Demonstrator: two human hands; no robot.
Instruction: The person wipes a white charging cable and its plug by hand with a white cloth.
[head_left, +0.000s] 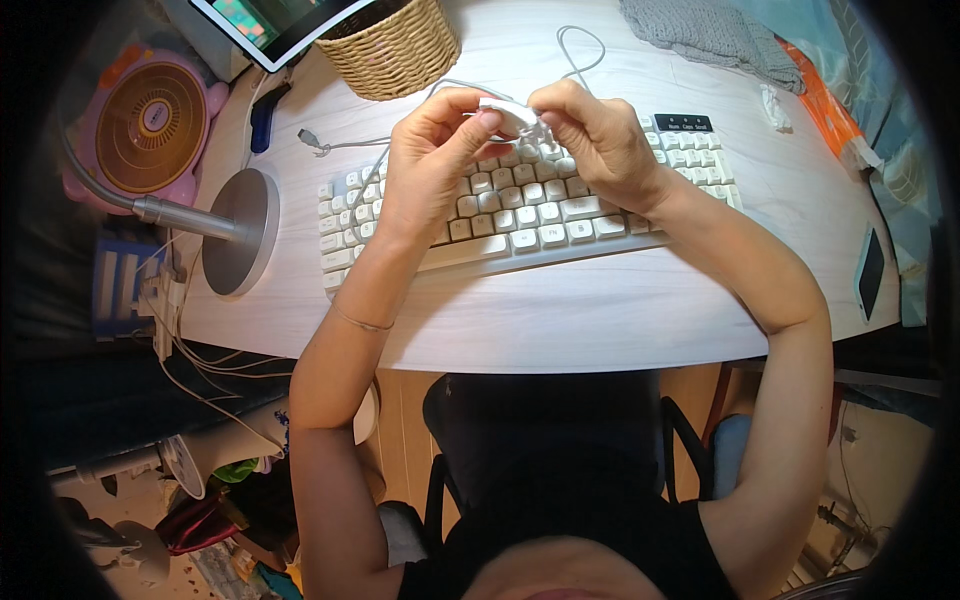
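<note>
Above the far rows of a cream keyboard (480, 225), both my hands meet at a small white object. My left hand (442, 146) pinches its smooth, curved white piece (508, 114) between thumb and fingers. Crumpled white material, tissue-like, hangs at the right side of that piece, and my right hand (600, 139) grips it with curled fingers. Whether the two white parts are one thing I cannot tell. A thin grey cable (581, 56) loops behind my hands. A USB plug (308, 138) lies left of them.
At the left stand a metal lamp base (240, 232) and a pink round fan or heater (154, 116). A wicker basket (394, 52) and a tablet screen (277, 26) are at the back. Grey knitted cloth (712, 41), crumpled tissue (775, 109) and a phone (870, 274) lie right.
</note>
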